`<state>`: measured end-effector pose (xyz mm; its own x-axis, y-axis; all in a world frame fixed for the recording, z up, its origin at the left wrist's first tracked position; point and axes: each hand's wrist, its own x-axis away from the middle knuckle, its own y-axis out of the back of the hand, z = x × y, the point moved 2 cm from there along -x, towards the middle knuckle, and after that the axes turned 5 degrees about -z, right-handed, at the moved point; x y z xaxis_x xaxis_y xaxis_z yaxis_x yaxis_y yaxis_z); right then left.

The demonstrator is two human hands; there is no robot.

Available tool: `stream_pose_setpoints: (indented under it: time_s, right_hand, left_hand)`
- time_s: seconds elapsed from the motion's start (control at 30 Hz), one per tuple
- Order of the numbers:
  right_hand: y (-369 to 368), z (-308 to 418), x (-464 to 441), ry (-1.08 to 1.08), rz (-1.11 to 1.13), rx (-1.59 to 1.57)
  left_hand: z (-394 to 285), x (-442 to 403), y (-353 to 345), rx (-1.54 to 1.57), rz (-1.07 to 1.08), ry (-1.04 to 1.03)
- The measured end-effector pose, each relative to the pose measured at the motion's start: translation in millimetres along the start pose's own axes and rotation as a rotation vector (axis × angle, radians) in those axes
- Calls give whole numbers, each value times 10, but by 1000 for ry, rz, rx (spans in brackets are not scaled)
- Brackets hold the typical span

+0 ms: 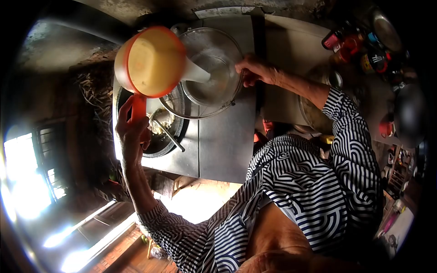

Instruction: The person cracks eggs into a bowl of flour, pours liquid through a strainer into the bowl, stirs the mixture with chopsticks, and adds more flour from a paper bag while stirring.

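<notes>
Base: Dipper (154, 63) location?

Me: Up above the stove top (223, 154), over the far side of the wok (157, 148), overlapping the metal pot (210, 28) in my view. Orange rim, tipped toward the pot. Pale streak (196, 73) from dipper to pot reads as a pour; too blurred to swear to.

Base: Hands?

Me: Left hand (128, 123) wrapped round the orange handle (139, 111). Right hand (255, 70) has its fingers bent at the pot rim on the right; seems to be gripping, thumb placement I can't tell.

Base: Handling?

Me: My guess: dipper's thin plastic, light empty, front-heavy with liquid. Stiff enough, bowl may flex a bit. Wet handle would slip. Not fragile.

Base: Best hold?

Me: Full fist on the handle, close to the bowl, where the left already is. Less wrist torque, better tilt control. I'd avoid pinching the rim.

Base: Pot?

Me: Rigid, probably heavier as it fills. Rim grip steadies it; wire hoop (184, 117), likely a bail, would suit a lift. Metal utensil (172, 139) leans in the wok, apart from both hands.
</notes>
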<state>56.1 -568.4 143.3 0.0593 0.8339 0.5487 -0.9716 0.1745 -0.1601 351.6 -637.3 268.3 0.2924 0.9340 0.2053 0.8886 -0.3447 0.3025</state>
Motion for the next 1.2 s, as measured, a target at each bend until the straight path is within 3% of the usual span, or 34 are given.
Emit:
stream_pose_setpoints:
  time_s: [0.27, 0.67, 0.77, 0.9, 1.0, 1.1, 1.2]
  right_hand:
    - [13, 55, 28, 20, 13, 7]
    - [41, 95, 75, 49, -9, 16]
    - [39, 107, 73, 51, 16, 14]
    - [26, 152, 110, 56, 23, 18]
    - [29, 150, 108, 54, 16, 16]
    - [31, 135, 91, 52, 3, 1]
    - [57, 95, 56, 47, -15, -12]
  left_hand:
    - [-56, 37, -54, 55, 18, -54]
    - [-144, 114, -176, -433, -155, -103]
    - [-101, 111, -170, -593, -191, -401]
    - [-217, 282, -341, -577, -192, -296]
    - [-144, 288, -381, -776, -190, -599]
    - [-44, 331, -409, -888, -173, -552]
    - [-9, 348, -454, -782, -129, -502]
